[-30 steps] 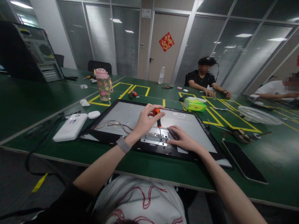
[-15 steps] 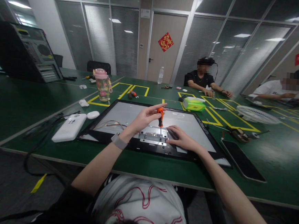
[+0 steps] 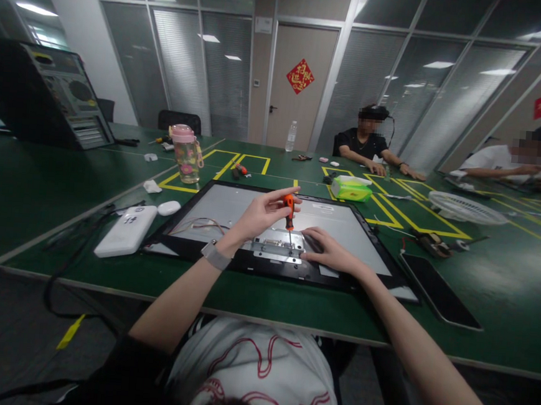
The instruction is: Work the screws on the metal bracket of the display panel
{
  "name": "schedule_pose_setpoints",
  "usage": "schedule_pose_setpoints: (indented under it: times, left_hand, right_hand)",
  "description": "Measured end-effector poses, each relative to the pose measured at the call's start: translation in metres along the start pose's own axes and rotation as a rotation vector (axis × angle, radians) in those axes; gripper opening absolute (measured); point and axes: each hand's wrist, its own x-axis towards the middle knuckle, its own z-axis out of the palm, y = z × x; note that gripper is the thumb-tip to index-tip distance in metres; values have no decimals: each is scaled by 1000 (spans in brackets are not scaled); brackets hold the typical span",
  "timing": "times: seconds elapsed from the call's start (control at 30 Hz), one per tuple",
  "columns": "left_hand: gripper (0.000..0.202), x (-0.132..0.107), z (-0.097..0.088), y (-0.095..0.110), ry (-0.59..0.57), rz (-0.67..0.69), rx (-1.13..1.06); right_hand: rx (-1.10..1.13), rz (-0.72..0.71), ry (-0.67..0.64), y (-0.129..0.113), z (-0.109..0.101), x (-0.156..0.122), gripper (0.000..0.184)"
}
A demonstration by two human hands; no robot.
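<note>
In the head view, my left hand [image 3: 264, 214] is closed around the handle of an orange and black screwdriver [image 3: 289, 211], its index finger stretched out past the top. The shaft points down onto a silver metal bracket [image 3: 276, 251] at the near side of a display panel [image 3: 242, 203] with a black frame, which lies flat. My right hand [image 3: 325, 249] lies on the panel at the bracket's right end, its fingers apart and nothing visible in them. Whether the screwdriver's tip sits in a screw is too small to tell.
Left of the panel lie a white power bank [image 3: 125, 231], a white oval case [image 3: 169, 207] and thin wires. A drink bottle [image 3: 185, 155] stands behind. A phone [image 3: 439, 290] and a green tissue pack [image 3: 351, 188] are on the right. Two people sit across the table.
The screwdriver's handle has shifted slightly left as my left fingers moved on it. My right hand has stayed in place. Across the table, one person's hand has moved right.
</note>
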Motion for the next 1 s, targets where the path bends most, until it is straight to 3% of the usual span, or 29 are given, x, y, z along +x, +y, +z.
schedule_pose_setpoints:
  times: [0.1, 0.17, 0.3, 0.47, 0.67, 0.83, 1.0]
  left_hand:
    - [42, -1, 3, -2, 127, 91, 263]
    - [43, -2, 5, -2, 137, 152, 366]
    - [46, -3, 7, -2, 69, 141, 227]
    - [43, -2, 6, -4, 155, 95, 278]
    - [44, 0, 5, -3, 70, 48, 46]
    - [36, 0, 5, -3, 183, 62, 213]
    - [43, 1, 2, -2, 66, 26, 35]
  right_hand:
    - [3, 3, -1, 0, 0, 0, 57]
    - [4, 7, -4, 0, 0, 0, 58]
    - [12, 9, 3, -1, 0, 0, 57]
    - [16, 13, 6, -2, -1, 0, 57]
    - [6, 19, 9, -4, -1, 0, 57]
    - [8, 28, 4, -5, -1, 0, 57]
    - [5, 14, 6, -3, -1, 0, 56]
